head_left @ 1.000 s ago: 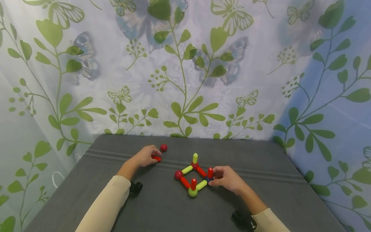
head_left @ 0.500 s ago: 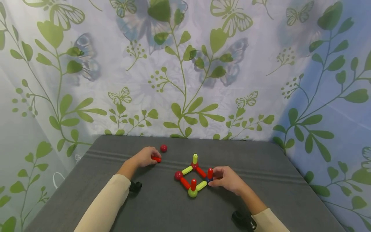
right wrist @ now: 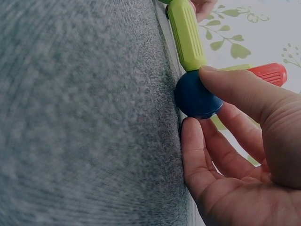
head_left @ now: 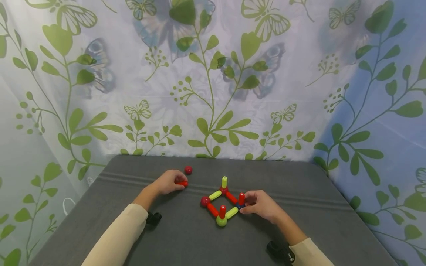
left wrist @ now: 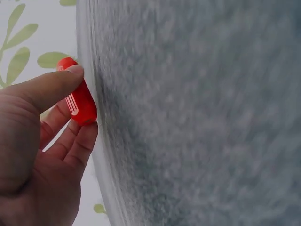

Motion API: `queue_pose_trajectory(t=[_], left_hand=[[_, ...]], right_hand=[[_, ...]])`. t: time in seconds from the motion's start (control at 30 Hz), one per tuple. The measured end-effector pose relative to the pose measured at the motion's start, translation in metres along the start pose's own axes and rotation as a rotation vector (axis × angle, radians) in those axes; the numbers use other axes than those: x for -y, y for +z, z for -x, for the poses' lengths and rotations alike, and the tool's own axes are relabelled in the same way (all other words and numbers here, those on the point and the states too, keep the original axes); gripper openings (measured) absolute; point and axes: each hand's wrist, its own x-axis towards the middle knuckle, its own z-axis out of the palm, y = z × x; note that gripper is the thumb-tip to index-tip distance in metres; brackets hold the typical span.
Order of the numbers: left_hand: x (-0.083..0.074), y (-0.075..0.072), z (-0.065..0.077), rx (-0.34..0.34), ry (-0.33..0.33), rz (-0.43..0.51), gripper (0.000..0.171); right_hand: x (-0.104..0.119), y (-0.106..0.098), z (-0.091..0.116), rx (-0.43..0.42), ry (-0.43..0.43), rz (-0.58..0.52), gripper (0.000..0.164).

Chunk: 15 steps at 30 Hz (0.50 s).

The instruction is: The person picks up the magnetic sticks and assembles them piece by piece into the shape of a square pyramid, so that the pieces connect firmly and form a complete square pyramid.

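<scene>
My left hand (head_left: pixel 169 182) pinches a red magnetic rod (left wrist: pixel 83 101) between thumb and fingers, close over the table at the left. A diamond frame of rods and balls lies right of it. At the frame's right corner, my right hand (head_left: pixel 261 206) grips the dark blue ball (right wrist: pixel 195 96), thumb on one side and fingers on the other. A red rod (head_left: pixel 241 198) stands upright on that ball. Another upright red rod (head_left: pixel 222 211) tops the front lime ball (head_left: pixel 221 221), and a lime rod (head_left: pixel 224 181) rises from the back ball. The left corner is a dark red ball (head_left: pixel 205 201).
A loose red ball (head_left: pixel 188 170) sits just beyond my left hand. The grey cloth-covered table (head_left: pixel 186 240) ends at a leaf-and-butterfly patterned curtain (head_left: pixel 213 92). Black camera straps sit at both wrists.
My left hand has shifted slightly to the right with the red rod. The right hand stays at the blue ball, and the frame has not moved.
</scene>
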Motion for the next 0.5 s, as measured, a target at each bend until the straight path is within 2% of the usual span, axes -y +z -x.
queue_pose_trajectory(t=[0.33,0.5], left_hand=[[-0.024,0.01,0.01,0.022,0.078,0.103,0.019],[-0.034,0.017,0.014,-0.003,0.095,0.188,0.021]], right_hand=[[0.0,0.001,0.001,-0.001,-0.015,-0.023,0.033],[0.001,0.001,0.001,-0.003,-0.017,-0.014,0.034]])
